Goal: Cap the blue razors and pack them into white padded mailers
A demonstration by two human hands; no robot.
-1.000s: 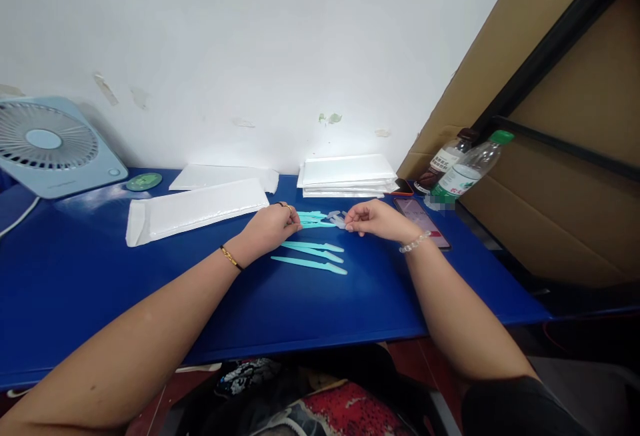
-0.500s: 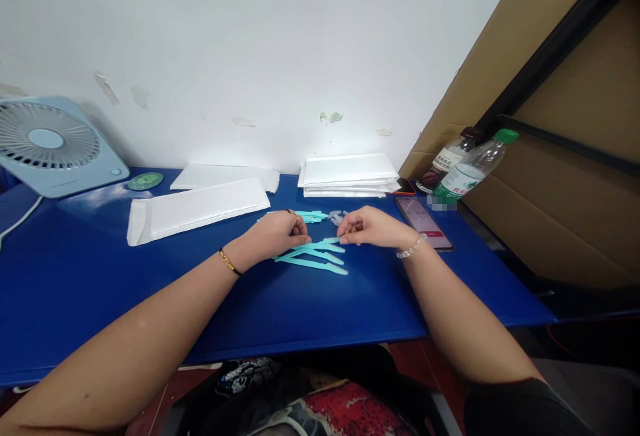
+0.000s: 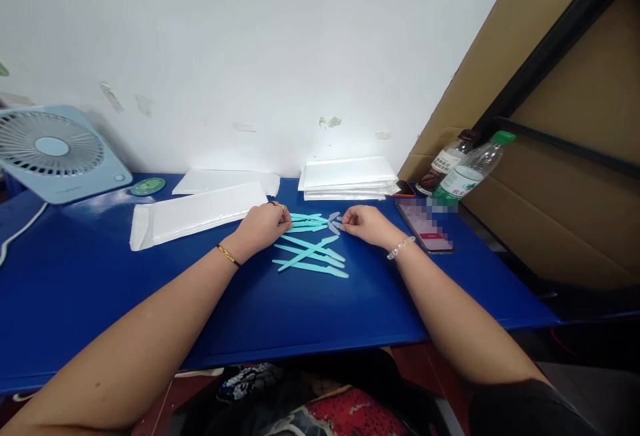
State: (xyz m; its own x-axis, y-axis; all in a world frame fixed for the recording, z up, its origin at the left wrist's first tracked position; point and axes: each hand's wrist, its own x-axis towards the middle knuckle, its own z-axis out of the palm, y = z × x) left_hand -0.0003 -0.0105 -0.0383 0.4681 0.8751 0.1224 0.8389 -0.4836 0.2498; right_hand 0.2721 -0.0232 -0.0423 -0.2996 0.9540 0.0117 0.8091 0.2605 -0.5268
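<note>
Several turquoise eyebrow razors (image 3: 306, 267) lie crossed on the blue table, just nearer to me than my hands. Behind them is a second bunch of turquoise eyebrow razors (image 3: 305, 217), handles to the left. At the handle ends of this bunch, my left hand (image 3: 264, 228) is closed in a pinch on one razor. My right hand (image 3: 367, 225) is pinched at the other end, by several small greyish translucent caps (image 3: 334, 229); it seems to have one at its fingertips. The fingers partly hide what each hand touches.
White padded envelopes lie at the left (image 3: 200, 213) and in a stack (image 3: 350, 178) at the back. A light-blue fan (image 3: 53, 149) and a green disc (image 3: 148, 187) stand left. To the right are a phone (image 3: 425, 223), two bottles (image 3: 467, 173) and cardboard (image 3: 565, 109).
Both hands have moved away from the front razors to the back bunch, the left one leftward and back. The razor between them was let go and lies crossed over the front ones.
</note>
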